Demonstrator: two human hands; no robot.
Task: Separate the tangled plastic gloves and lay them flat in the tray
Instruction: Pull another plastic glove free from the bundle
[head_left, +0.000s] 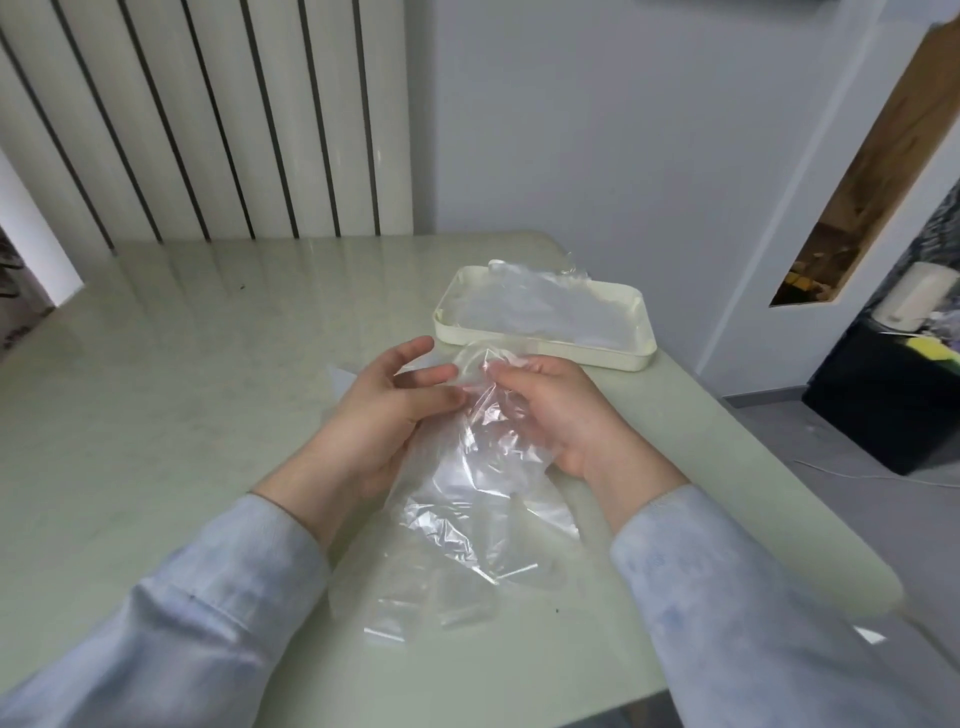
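While the left hand (384, 410) and right hand (550, 410) pinch the gloves (467, 499) at their 12 o'clock end, fingers clamped on film, the long axis runs 12-to-6, with the tray (545, 349) at 1 o'clock, nearer the right hand.

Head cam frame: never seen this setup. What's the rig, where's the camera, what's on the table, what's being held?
There is no machine here. A person works with bare hands, and the one camera sits on their head, looking forward and down, so you see their own forearms in pale blue sleeves.

The left hand and right hand each have a pinching grip near the top of the tangled gloves. This is a crumpled bunch of clear plastic whose lower part trails on the table.

Beyond the hands stands a cream tray with flat gloves already laid in it.
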